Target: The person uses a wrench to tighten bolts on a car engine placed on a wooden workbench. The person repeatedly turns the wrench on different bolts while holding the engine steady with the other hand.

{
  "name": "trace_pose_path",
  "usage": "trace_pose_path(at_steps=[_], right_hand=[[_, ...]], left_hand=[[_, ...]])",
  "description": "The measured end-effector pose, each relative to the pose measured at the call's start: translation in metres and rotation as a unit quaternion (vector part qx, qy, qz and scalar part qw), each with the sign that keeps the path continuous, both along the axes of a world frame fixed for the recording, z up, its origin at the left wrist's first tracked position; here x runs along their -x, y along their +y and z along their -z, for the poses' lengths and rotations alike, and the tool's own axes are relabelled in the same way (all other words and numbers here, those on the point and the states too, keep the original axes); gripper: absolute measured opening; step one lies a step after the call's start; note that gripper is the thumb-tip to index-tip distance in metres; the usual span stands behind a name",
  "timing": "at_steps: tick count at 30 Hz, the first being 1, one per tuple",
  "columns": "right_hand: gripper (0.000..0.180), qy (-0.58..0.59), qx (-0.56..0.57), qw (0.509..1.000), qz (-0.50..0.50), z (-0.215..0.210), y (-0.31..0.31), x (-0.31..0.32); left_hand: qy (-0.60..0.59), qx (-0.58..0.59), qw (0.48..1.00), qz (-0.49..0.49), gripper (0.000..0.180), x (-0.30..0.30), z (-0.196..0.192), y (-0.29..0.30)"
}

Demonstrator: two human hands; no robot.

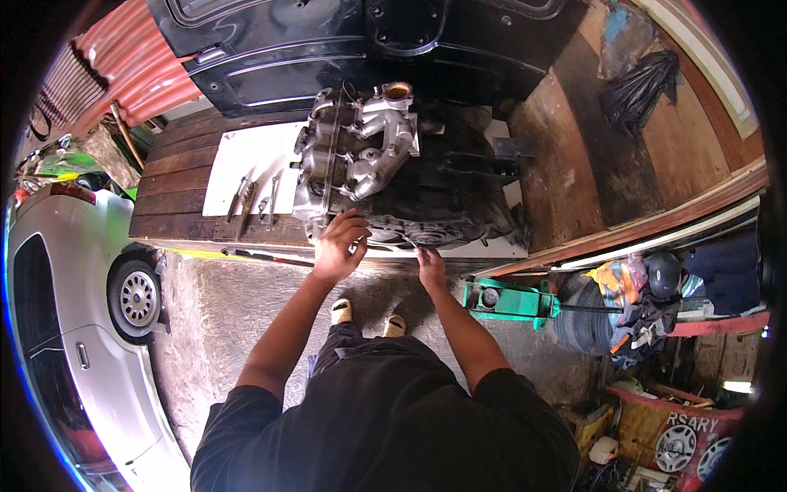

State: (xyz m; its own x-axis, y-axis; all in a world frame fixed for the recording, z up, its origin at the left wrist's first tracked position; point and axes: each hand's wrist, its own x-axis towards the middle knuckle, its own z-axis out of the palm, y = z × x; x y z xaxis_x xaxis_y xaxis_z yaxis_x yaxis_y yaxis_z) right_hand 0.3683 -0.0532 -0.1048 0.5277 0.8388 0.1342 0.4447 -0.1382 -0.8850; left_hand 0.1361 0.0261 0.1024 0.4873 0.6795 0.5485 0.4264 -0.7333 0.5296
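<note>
A dirty engine (434, 189) lies on a wooden bench, its silver cylinder head and intake manifold (381, 156) toward the left. My left hand (340, 246) rests at the near left edge of the engine, fingers apart, with nothing seen in it. To its right, my right hand (430, 266) is closed at the engine's near side. A thin, shiny tool (412, 243) sticks out from its fingertips toward the engine; its kind is too small to tell. Left of the engine, several hand tools (246, 197) lie on a white sheet (246, 156).
A dark vehicle panel (287, 49) stands behind the bench (172, 180). On the floor to the right is a green trolley jack (512, 300), with a tyre (578, 312) beyond it. A silver car (98, 328) is parked at left. A black plastic bag (643, 90) lies at far right.
</note>
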Motion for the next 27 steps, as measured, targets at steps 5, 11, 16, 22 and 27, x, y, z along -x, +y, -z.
trace_pose_path(at_steps=[5,11,16,22,27], right_hand=[[0.026,-0.048,0.036,0.998,-0.029,-0.016,0.003,-0.009],[0.031,-0.216,0.048,0.975,-0.022,-0.031,0.001,-0.016],[0.026,-0.366,0.092,0.920,-0.104,-0.090,0.001,-0.029],[0.017,-0.465,0.209,0.826,-0.242,-0.151,0.031,-0.019],[0.015,-0.504,0.230,0.785,-0.277,-0.175,0.041,0.005]], left_hand=[[0.012,0.001,1.000,-0.001,0.012,0.005,0.002,0.000],[0.010,0.006,1.000,0.004,0.010,0.003,0.000,0.000],[-0.004,0.015,1.000,0.006,0.009,0.004,0.003,0.000],[-0.017,0.003,1.000,0.006,0.011,0.001,-0.001,0.000],[-0.022,0.002,1.000,0.003,0.011,0.000,-0.001,0.000]])
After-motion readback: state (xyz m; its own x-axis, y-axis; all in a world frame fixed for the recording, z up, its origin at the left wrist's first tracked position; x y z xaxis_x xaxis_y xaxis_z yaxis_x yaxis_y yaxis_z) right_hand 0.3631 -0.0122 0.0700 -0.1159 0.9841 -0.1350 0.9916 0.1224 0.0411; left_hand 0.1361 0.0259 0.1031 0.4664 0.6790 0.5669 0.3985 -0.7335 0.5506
